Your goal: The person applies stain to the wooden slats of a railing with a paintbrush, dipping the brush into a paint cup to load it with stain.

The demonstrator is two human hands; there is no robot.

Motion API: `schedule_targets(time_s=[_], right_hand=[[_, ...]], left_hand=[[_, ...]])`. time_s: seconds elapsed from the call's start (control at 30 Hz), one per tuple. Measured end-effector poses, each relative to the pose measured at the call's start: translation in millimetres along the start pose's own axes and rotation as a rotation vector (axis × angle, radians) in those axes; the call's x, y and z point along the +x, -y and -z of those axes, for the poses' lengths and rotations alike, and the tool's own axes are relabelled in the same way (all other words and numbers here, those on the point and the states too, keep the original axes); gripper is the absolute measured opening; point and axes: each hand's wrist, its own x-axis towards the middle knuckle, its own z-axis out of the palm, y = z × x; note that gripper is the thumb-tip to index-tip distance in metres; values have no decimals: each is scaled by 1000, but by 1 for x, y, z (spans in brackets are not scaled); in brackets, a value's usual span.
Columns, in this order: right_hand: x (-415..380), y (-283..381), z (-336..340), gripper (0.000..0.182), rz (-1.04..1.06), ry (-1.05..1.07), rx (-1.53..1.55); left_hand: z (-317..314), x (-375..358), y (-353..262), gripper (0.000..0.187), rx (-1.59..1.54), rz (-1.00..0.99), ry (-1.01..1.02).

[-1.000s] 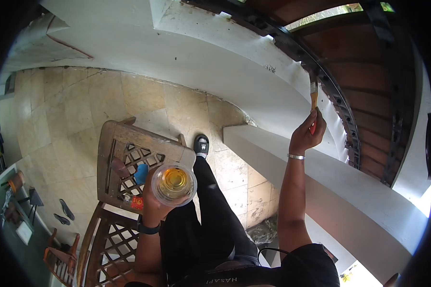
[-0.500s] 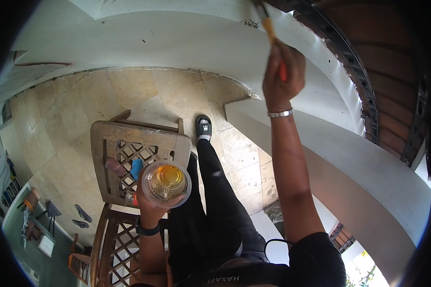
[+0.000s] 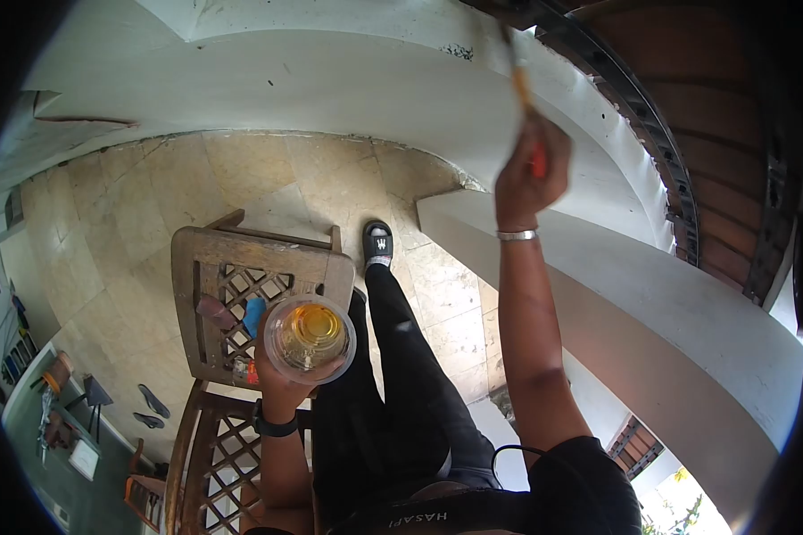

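Bristles of the paintbrush (image 3: 520,85) gripped by the right hand (image 3: 531,174) blur against the white wall (image 3: 348,85), while the left hand (image 3: 285,379) cups a plastic cup (image 3: 310,339) far below it.

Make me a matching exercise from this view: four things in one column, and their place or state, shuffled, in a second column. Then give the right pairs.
Things
1. paintbrush
2. clear cup
3. bracelet
4. black sandal

Place or state
A. on the tiled floor, worn on a foot
B. around the wrist of the right hand
C. holds amber liquid, gripped by the left hand
D. raised to the white wall, held in the right hand

Pairs: 1-D, 2-C, 3-B, 4-A
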Motion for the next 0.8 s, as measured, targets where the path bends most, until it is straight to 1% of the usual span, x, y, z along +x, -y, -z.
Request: schedule_targets(time_s=[0.03,0.1,0.17,0.23,0.3,0.33,0.37,0.43,0.5,0.53,0.6,0.63,0.7,0.73,0.8], right_hand=[[6,17,-10,30,215,133,50],[9,50,-21,33,260,226,202],[14,65,-9,31,190,207,235],[14,77,22,25,-11,220,188],[7,87,67,15,-169,296,188],[0,91,89,15,-232,314,182],[-12,96,111,16,-299,335,175],[-43,110,157,23,-612,413,176],[-74,121,189,41,-828,424,249],[-87,126,205,41,-814,418,263],[-107,139,235,48,-1413,364,573],[-114,146,248,50,-1491,388,606],[-126,157,268,55,-1583,356,701],[-125,161,274,55,-1569,348,722],[-122,174,288,55,-1529,403,627]], left_hand=[[0,0,-3,86,0,-7,-4],[4,-3,-10,85,-24,-23,-24],[10,-11,-20,85,-54,-39,-75],[16,-15,-32,84,-94,-74,-125],[25,-21,-44,81,-84,-182,-149],[28,-25,-48,81,-92,-194,-169],[30,-28,-51,78,-89,-232,-173],[37,-40,-60,75,-82,-270,-192],[43,-42,-73,71,-95,-330,-167],[47,-46,-78,70,-106,-369,-171],[49,-59,-81,70,-102,-398,-190],[52,-64,-88,70,-103,-416,-198],[52,-79,-105,70,-111,-446,-216],[51,-83,-111,70,-113,-494,-232],[47,-98,-131,69,-128,-543,-254]])
